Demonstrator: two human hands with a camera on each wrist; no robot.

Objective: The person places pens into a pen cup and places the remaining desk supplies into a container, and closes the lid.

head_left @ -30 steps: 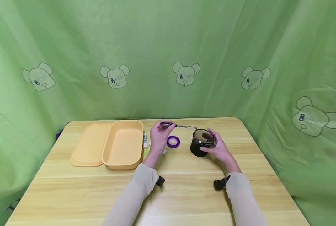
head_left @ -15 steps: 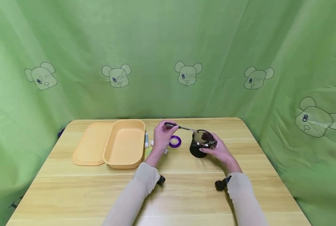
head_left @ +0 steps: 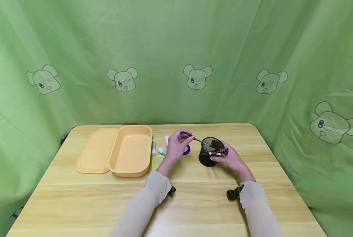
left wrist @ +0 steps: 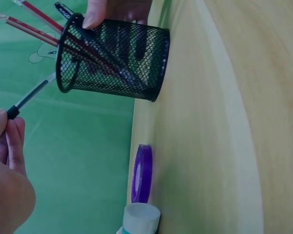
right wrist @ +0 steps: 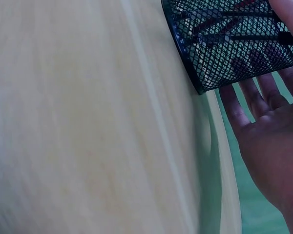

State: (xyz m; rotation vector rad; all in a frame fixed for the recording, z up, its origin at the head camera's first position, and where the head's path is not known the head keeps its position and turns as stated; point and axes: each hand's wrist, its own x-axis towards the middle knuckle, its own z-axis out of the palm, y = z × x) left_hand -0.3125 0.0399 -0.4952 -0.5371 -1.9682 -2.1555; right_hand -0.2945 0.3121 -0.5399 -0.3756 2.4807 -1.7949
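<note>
The left hand pinches a clear-barrelled pen, its free end at the mouth of the mesh pen cup the right hand clasps. Likely light, stiff and slick, the pen suits holding near its dark end.

Black mesh cup is looking metallic within the right fingers, clear plastic pen is looking smooth between the left fingers, wood-grained tabletop is shining faintly below, creased cloth is hanging beyond
</note>
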